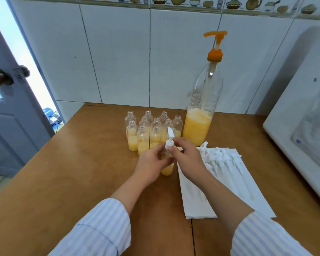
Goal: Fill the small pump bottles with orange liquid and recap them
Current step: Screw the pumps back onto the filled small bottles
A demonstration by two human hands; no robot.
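Note:
My left hand (151,159) grips a small clear bottle (167,169) partly filled with orange liquid, tilted just above the wooden table (81,172). My right hand (187,156) pinches a white pump cap (169,141) seated on that bottle's neck. Behind them stand several uncapped small bottles (148,132), each holding some orange liquid. A tall clear bottle (201,111) with an orange pump head (215,43) stands to their right, about a quarter full of orange liquid. Several white pump caps (224,159) lie on a white paper towel (207,200) at the right.
A white tiled wall (137,52) backs the table. A white appliance (303,117) stands at the table's right edge. At the left is a blue door with a round knob (0,77). The table's near left part is bare wood.

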